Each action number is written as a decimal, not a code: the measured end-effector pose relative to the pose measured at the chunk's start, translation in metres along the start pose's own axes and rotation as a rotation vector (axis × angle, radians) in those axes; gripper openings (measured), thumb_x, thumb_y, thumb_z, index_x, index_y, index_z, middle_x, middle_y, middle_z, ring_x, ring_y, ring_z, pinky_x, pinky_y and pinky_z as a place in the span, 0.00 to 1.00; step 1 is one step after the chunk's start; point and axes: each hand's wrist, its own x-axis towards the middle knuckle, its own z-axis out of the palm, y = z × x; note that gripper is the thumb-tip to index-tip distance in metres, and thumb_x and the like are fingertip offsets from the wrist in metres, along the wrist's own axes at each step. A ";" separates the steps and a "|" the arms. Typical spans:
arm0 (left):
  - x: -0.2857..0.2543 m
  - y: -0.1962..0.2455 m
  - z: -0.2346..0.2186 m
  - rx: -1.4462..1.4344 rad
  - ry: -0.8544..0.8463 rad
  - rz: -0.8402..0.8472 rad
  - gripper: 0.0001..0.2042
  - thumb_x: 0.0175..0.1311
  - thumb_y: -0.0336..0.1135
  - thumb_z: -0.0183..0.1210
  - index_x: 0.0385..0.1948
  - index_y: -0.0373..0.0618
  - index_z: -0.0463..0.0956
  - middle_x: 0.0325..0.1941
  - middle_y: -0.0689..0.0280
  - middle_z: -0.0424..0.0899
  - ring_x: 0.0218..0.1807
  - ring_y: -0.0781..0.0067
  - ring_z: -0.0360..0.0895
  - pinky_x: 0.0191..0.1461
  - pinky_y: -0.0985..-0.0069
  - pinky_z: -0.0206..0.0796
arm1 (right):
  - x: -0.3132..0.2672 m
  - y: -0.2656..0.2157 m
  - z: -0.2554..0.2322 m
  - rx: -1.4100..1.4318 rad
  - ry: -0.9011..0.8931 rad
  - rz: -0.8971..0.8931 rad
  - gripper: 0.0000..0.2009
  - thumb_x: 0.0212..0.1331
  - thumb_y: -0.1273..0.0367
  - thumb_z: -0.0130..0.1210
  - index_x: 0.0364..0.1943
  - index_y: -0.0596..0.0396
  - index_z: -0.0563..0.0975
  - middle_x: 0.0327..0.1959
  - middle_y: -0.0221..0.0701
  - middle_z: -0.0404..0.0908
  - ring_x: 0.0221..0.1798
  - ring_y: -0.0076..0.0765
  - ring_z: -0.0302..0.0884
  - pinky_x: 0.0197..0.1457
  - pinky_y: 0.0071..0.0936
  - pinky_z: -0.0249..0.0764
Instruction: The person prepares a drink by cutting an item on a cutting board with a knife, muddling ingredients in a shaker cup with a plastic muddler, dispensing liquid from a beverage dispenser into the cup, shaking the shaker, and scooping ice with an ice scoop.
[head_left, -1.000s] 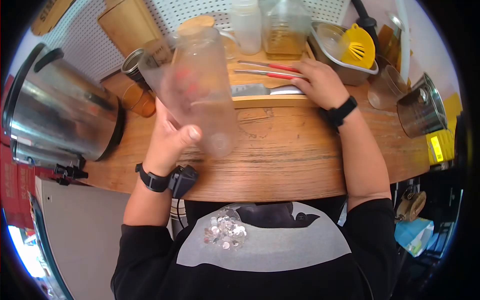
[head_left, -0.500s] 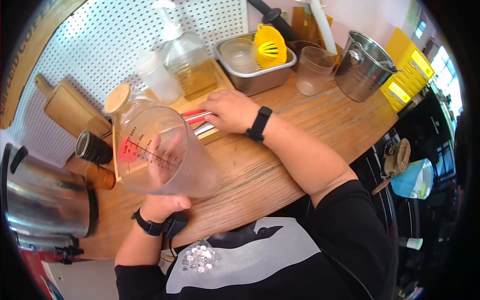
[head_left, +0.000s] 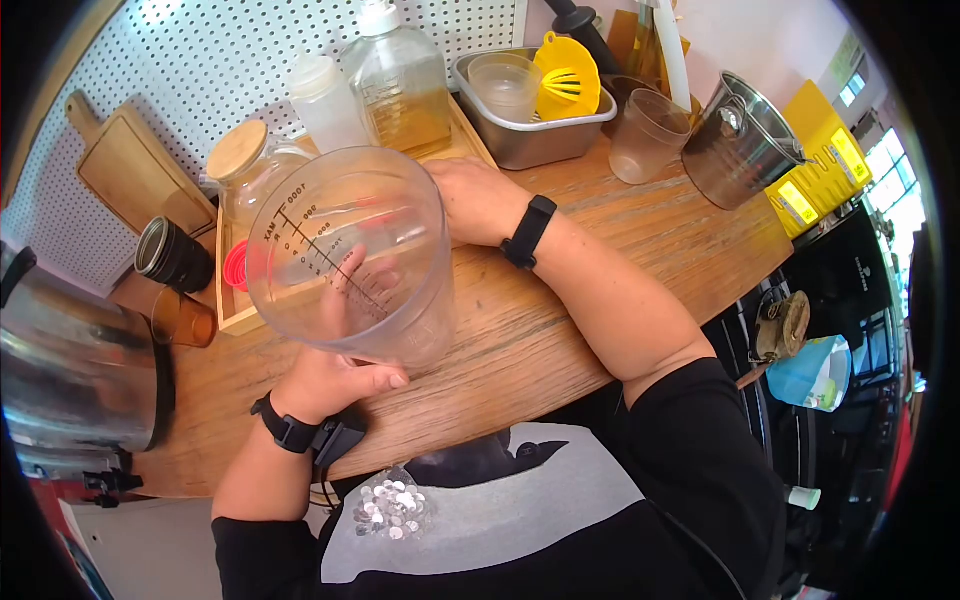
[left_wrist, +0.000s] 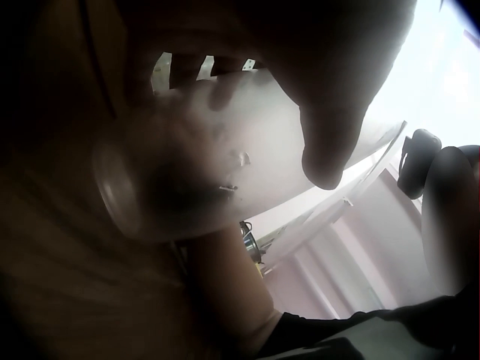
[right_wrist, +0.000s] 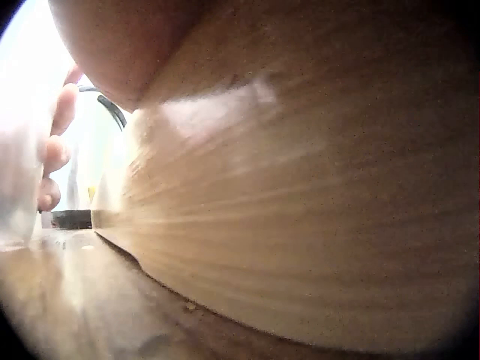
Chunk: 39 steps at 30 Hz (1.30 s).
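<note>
My left hand (head_left: 335,385) grips a clear plastic measuring cup (head_left: 415,270) from below, thumb along its near side and fingers behind the wall. The cup tilts with its wide mouth toward the head camera, dark scale marks running down inside. In the left wrist view the thumb lies across the cup's frosted wall (left_wrist: 262,142). My right hand (head_left: 480,200) reaches over the front of a wooden tray (head_left: 232,318); its fingers are hidden behind the cup. Red handles (head_left: 405,212) show blurred through the plastic near those fingers. The tray's side (right_wrist: 300,225) fills the right wrist view.
On the tray stand a wood-lidded glass jug (head_left: 245,185), a white bottle (head_left: 325,105) and a pump bottle (head_left: 405,90). Rightward are a metal bin (head_left: 540,145) with a yellow strainer (head_left: 568,85), a plastic cup (head_left: 650,140) and a steel bucket (head_left: 735,140). A steel dispenser (head_left: 80,370) stands left.
The cup has turned in my left hand's grip from upright to mouth toward the camera. The head view has swung rightward. My right hand has stayed by the tray, its fingers now behind the cup.
</note>
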 end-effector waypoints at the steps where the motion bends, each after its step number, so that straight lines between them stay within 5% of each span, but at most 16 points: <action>1: 0.000 0.000 0.000 -0.002 0.003 0.005 0.61 0.36 0.48 0.78 0.70 0.42 0.39 0.66 0.55 0.59 0.68 0.59 0.56 0.70 0.60 0.51 | -0.001 0.002 0.000 0.054 -0.006 0.014 0.11 0.55 0.69 0.48 0.38 0.53 0.80 0.37 0.38 0.79 0.45 0.47 0.76 0.49 0.43 0.71; 35: -0.003 -0.005 -0.001 0.073 0.051 -0.041 0.64 0.34 0.54 0.77 0.70 0.40 0.37 0.68 0.54 0.57 0.69 0.60 0.57 0.69 0.62 0.53 | -0.009 -0.009 -0.016 0.054 -0.102 0.121 0.12 0.59 0.66 0.50 0.41 0.57 0.79 0.42 0.40 0.79 0.49 0.48 0.74 0.54 0.39 0.70; 39: -0.001 -0.007 -0.001 0.081 0.089 0.013 0.64 0.33 0.56 0.77 0.70 0.39 0.39 0.66 0.54 0.61 0.66 0.61 0.62 0.68 0.64 0.55 | -0.011 -0.020 -0.060 0.008 -0.069 0.098 0.12 0.57 0.66 0.53 0.43 0.55 0.78 0.44 0.39 0.78 0.49 0.48 0.74 0.54 0.40 0.70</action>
